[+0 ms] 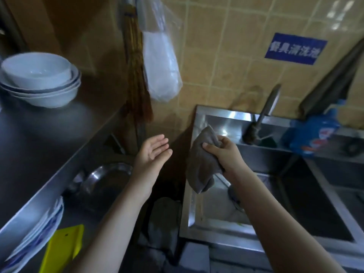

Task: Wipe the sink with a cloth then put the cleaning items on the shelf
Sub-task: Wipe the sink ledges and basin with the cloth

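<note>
My right hand (222, 152) grips a grey-brown cloth (201, 166) that hangs down over the left rim of the steel sink (189, 194). My left hand (153, 152) hovers palm up with straight fingers, left of the cloth and apart from it, holding nothing. A blue detergent bottle (313, 133) lies on the ledge behind the sink at the right. The steel shelf (39, 146) stands at the left.
Stacked white bowls (39, 79) sit on the shelf top. Plates (39, 233), a yellow board (63, 247) and a metal basin (106, 178) fill the lower level. A plastic bag (159, 62) and a broom (137, 79) hang on the tiled wall. A faucet (262, 115) stands behind the sink.
</note>
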Tool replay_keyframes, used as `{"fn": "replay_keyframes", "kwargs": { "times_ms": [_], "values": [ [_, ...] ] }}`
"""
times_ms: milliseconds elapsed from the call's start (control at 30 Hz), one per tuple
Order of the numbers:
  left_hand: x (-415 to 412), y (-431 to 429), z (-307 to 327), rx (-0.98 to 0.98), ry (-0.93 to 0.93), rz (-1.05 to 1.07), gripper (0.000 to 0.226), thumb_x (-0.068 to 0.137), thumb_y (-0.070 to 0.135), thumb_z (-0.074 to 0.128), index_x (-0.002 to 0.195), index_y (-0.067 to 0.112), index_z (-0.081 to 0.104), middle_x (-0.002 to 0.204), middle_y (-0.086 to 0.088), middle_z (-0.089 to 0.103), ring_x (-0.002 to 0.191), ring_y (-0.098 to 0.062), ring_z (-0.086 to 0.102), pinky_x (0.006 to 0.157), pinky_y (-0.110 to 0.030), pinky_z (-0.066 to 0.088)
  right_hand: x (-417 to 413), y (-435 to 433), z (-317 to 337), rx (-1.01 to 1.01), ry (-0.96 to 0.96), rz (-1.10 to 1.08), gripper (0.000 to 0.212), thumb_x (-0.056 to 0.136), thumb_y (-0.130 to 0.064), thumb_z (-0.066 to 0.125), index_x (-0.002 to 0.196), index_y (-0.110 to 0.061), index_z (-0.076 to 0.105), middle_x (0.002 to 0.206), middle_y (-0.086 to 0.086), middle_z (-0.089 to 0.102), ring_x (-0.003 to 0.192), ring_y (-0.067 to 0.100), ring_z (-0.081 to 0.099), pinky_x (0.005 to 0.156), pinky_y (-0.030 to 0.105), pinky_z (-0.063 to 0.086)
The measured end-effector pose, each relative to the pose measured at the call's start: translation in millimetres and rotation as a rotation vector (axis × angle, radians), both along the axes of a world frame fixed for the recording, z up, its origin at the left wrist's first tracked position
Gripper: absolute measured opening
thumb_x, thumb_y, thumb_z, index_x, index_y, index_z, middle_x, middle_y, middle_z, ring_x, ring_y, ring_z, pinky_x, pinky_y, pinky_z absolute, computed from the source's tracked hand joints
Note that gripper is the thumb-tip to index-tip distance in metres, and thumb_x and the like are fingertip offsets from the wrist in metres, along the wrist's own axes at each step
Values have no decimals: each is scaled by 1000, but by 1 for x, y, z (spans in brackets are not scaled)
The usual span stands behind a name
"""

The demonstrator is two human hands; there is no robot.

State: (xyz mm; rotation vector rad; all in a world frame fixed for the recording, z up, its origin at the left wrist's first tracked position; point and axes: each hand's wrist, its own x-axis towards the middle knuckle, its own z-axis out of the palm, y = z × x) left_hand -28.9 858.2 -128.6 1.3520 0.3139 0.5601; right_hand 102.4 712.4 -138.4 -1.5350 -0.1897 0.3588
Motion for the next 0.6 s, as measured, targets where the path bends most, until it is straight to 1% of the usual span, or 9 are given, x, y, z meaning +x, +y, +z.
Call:
{"fn": "replay_keyframes", "kwargs": {
  "times_ms": [33,67,133,200,300,400,467,533,600],
  "values": [
    [2,-8,-7,-3,21,-15,36,86,0,56,116,19,50,117,0,58,108,-5,56,92,-26,47,-3,-12,-8,-18,9,-26,37,77,-7,73,110,-2,56,101,17,67,92,30,67,80,40,55],
    [4,-15,-15,-6,44,-28,38,86,0,56,118,18,49,117,-1,58,108,-5,56,93,-27,46,-6,-22,-15,-38,20,-51,36,78,-9,73,109,-4,57,100,15,68,92,29,67,80,39,55],
    [6,-28,-31,-7,91,-57,37,86,0,56,117,19,49,117,0,58,109,-6,55,96,-29,45,-13,-41,-29,-70,55,-95,30,79,-13,72,105,-10,58,94,9,69,86,23,67,70,32,56],
    [7,-39,-46,-10,137,-82,35,86,0,56,112,23,51,115,2,58,111,-8,56,99,-32,44,-20,-56,-43,-92,88,-135,24,80,-15,71,101,-13,59,88,4,68,81,20,67,62,24,52],
    [7,-54,-67,-27,213,-94,37,87,0,55,117,19,49,115,1,58,113,-13,55,100,-35,43,-28,-75,-63,-87,161,-186,15,82,-14,69,94,-13,61,84,3,69,78,20,67,57,21,52],
    [6,-64,-82,-1,279,-109,38,87,2,55,121,17,47,119,-2,58,114,-14,55,101,-36,43,-36,-87,-77,-70,221,-194,10,83,-13,68,90,-17,62,85,4,70,78,18,69,61,24,54],
    [4,-69,-88,5,306,-93,38,88,2,55,122,15,47,121,-5,58,113,-14,55,102,-36,43,-43,-91,-85,-51,232,-192,8,83,-13,68,88,-17,63,88,8,71,82,23,69,68,31,57],
    [0,-72,-95,6,320,-60,36,88,3,56,119,17,48,117,-2,59,112,-12,56,102,-37,43,-50,-90,-92,-39,267,-174,10,83,-13,68,90,-12,63,94,14,70,87,27,69,78,38,57],
    [-2,-75,-100,1,318,-21,33,88,4,55,116,21,50,113,2,60,110,-10,56,100,-36,44,-55,-84,-96,18,313,-128,19,83,-13,69,98,-4,61,99,19,69,92,31,67,85,44,55]
  ]
}}
